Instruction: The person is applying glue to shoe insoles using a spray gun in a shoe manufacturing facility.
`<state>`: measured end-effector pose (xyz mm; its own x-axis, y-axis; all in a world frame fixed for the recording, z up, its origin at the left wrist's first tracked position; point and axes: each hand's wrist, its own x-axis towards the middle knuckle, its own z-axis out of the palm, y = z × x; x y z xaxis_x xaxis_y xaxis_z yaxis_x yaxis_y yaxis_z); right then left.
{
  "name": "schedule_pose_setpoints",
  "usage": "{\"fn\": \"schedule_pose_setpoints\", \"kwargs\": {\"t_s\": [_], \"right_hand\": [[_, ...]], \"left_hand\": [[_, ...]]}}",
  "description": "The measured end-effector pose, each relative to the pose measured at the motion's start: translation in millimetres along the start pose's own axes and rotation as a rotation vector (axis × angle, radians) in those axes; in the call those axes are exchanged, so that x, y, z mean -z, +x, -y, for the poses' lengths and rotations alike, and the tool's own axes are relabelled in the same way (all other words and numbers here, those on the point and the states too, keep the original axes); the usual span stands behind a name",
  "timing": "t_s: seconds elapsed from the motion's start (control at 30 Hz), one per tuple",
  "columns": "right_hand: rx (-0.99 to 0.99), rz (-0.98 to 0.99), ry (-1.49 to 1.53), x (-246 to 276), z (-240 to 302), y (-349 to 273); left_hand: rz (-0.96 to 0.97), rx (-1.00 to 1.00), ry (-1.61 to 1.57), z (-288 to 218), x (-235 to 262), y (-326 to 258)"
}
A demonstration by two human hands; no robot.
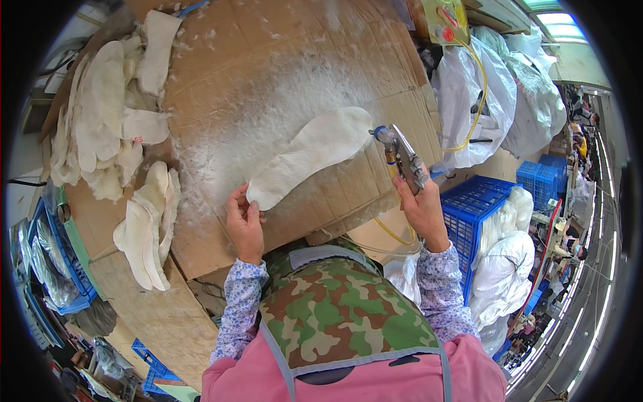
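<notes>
A cream-white insole (309, 155) lies slantwise over the cardboard-covered table, its heel end toward me. My left hand (245, 216) pinches that heel end between thumb and fingers. In my right hand (420, 204) is a metal spray gun (406, 155), gripped by its handle, with a yellow hose running down from it. Its nozzle end is beside the far end of the insole, slightly apart from it. Loose white fluff (281, 107) is spread across the cardboard around and beyond the insole.
A heap of insoles (100, 114) covers the far left of the table, with a smaller stack (149, 224) nearer me. Blue plastic crates (474, 208) stand at right beside white plastic bags (477, 100). A yellow hose (481, 87) hangs past the table's right edge.
</notes>
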<state>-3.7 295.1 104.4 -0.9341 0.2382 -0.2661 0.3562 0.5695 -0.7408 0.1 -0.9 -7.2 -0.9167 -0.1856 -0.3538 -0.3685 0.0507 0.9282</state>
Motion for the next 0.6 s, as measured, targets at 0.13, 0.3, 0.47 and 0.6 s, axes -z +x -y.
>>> {"fn": "schedule_pose_setpoints", "kwargs": {"t_s": [0.13,0.3,0.47,0.6], "right_hand": [[0.008,-0.004,-0.003,-4.2,-1.9,-3.9],[0.085,0.063,-0.038,-8.8,8.3,-11.3],[0.068,0.148,-0.045,-15.6,17.8,-15.0],[0.077,0.201,-0.053,-18.1,21.3,-19.9]], "left_hand": [[-0.007,-0.001,0.004,0.7,-0.4,0.1],[-0.008,-0.001,-0.012,2.2,-1.0,1.2],[-0.009,0.003,-0.008,-1.0,-1.1,1.1],[0.001,0.002,0.004,4.0,1.9,-0.3]]}}
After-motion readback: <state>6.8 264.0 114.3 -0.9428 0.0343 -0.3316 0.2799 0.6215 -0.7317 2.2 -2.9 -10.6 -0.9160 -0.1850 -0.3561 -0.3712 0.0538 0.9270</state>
